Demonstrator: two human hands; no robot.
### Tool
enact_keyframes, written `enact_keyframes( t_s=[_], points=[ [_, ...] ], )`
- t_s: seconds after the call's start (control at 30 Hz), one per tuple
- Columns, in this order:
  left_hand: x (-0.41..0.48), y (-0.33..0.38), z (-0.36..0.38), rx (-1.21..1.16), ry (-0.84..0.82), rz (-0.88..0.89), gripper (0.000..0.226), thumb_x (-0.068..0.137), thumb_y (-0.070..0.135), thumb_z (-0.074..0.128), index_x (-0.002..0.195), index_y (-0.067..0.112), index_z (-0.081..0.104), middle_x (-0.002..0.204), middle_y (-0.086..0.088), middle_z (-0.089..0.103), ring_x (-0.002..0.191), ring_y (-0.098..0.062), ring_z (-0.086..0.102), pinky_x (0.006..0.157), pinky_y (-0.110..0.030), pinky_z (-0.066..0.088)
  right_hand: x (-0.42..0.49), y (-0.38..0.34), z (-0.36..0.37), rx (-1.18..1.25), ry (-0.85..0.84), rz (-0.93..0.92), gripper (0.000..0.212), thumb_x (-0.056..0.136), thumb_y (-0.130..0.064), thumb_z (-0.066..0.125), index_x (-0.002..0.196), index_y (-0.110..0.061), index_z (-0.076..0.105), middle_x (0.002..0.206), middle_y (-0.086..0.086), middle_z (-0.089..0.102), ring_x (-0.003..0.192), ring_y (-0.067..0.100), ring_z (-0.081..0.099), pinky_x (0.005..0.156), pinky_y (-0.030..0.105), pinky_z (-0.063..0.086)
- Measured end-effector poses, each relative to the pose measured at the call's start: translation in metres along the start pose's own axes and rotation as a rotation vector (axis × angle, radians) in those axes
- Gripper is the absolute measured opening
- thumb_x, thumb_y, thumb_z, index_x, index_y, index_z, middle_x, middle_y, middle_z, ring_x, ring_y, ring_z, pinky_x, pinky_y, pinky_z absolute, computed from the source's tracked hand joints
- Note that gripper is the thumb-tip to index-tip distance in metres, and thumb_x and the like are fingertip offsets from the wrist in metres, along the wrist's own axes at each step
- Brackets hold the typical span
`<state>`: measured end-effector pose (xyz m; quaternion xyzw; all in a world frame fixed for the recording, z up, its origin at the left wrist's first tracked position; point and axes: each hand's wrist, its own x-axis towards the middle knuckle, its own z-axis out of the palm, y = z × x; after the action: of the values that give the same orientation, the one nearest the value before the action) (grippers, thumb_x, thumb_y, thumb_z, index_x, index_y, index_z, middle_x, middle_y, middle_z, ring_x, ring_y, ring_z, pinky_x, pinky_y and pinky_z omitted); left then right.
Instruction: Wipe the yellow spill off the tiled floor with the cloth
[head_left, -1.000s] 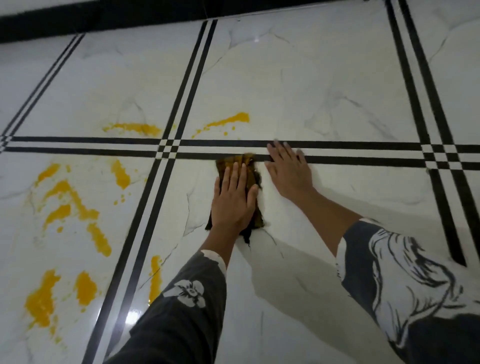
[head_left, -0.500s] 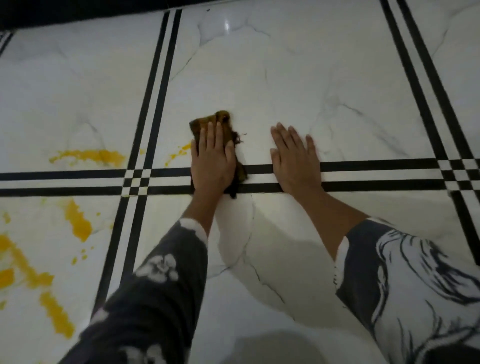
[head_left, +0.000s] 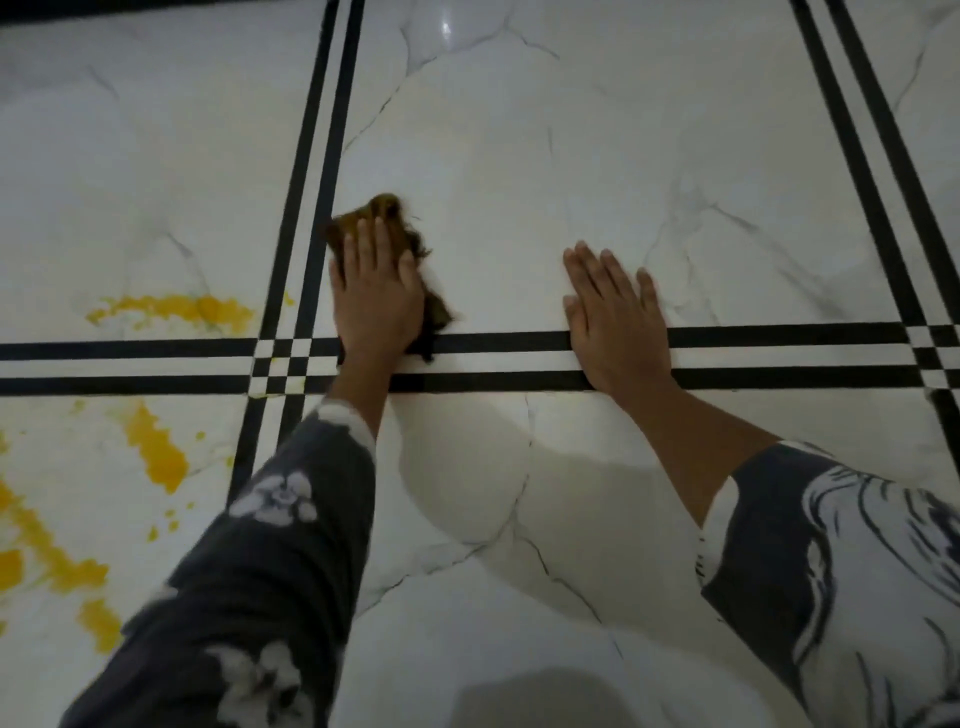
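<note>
Left hand (head_left: 376, 301): palm down, fingers (head_left: 371, 239) straight and close together, pressing flat on the cloth (head_left: 384, 210). Nothing is curled round or pinched; the hand lies on top.

Cloth: brown, bunched, mostly under the palm. A tuft sticks out past the fingertips, and a darker frayed edge trails out on the thumb side, down to the upper black stripe (head_left: 753, 332). The heel of the hand sits on that stripe.

Yellow spill (head_left: 176, 309): none visible under or touching the hand. The nearest smear lies on the little-finger side, across the vertical pair of black stripes, on the neighbouring tile. More patches (head_left: 156, 452) lie on that same side but back towards the wrist, below the horizontal stripes, running to the frame edge.

Right hand (head_left: 615, 322): on the thumb side of the left, well apart from the cloth, palm flat on the tiled floor (head_left: 571, 130), fingers straight and slightly spread, holding nothing. Its heel reaches the lower horizontal stripe.

Both forearms wear dark patterned sleeves (head_left: 270, 545).
</note>
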<state>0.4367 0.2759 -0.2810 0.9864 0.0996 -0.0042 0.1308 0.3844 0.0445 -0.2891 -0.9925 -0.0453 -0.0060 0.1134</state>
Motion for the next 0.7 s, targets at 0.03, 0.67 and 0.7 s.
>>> enact_keyframes(
  t_s=[0.03,0.67,0.7],
  points=[
    [-0.019,-0.004,0.001,-0.004,0.020,-0.064,0.055,0.101,0.035,0.017,0.151,0.013,0.006,0.159,-0.007,0.005,0.146,-0.021,0.001,0.118,-0.041,-0.002,-0.001,0.000,0.000,-0.002,-0.007,0.004,0.050,0.101,-0.029,0.022,0.149,-0.021,0.011,0.157,-0.005,0.010,0.144,0.016,0.008,0.116,0.041,0.003],
    [-0.108,-0.008,-0.001,-0.053,0.079,-0.212,0.060,0.098,0.039,0.014,0.150,0.010,0.007,0.158,-0.010,0.008,0.146,-0.023,0.003,0.118,-0.040,-0.002,0.000,0.000,-0.001,0.001,-0.001,0.002,0.050,0.100,-0.030,0.022,0.148,-0.020,0.013,0.156,-0.003,0.013,0.144,0.017,0.010,0.116,0.042,0.005],
    [-0.126,0.012,0.004,-0.052,0.061,-0.166,0.062,0.097,0.041,0.012,0.150,0.010,0.006,0.158,-0.009,0.007,0.146,-0.022,0.003,0.117,-0.039,-0.004,0.000,0.000,-0.002,0.005,-0.007,0.000,0.050,0.100,-0.031,0.020,0.148,-0.020,0.014,0.156,-0.003,0.013,0.144,0.017,0.010,0.116,0.042,0.005]
  ],
)
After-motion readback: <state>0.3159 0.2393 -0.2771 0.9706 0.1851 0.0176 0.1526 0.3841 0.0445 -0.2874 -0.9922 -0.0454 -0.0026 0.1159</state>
